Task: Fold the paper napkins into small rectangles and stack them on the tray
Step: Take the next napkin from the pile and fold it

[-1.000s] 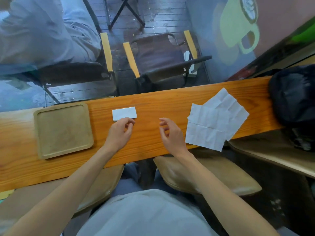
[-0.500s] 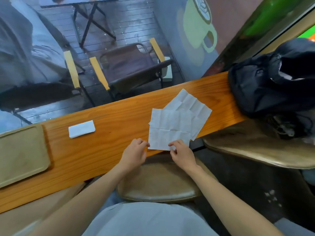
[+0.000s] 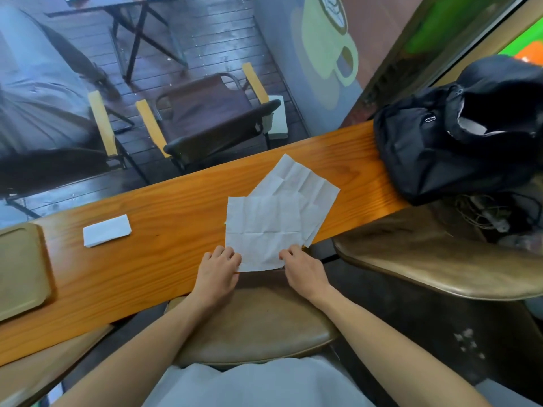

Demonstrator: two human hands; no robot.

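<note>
Two unfolded white napkins lie overlapped on the wooden counter. The top napkin (image 3: pixel 261 227) hangs slightly over the near edge, and the second napkin (image 3: pixel 296 177) lies under it, turned at an angle. My left hand (image 3: pixel 219 274) pinches the top napkin's near left corner. My right hand (image 3: pixel 304 267) pinches its near right corner. A folded napkin (image 3: pixel 106 230) lies flat on the counter to the left. The beige tray (image 3: pixel 20 271) sits at the far left edge of the view, with nothing seen on it.
A black backpack (image 3: pixel 446 142) fills the right end of the counter (image 3: pixel 164 259). Brown stool seats (image 3: pixel 426 259) stand below the counter's near edge. Beyond the counter is a window with chairs outside.
My hands left the folded napkin and moved right to the unfolded pile. They now pinch the top napkin's near corners. The view swung right, pushing the tray toward the left edge.
</note>
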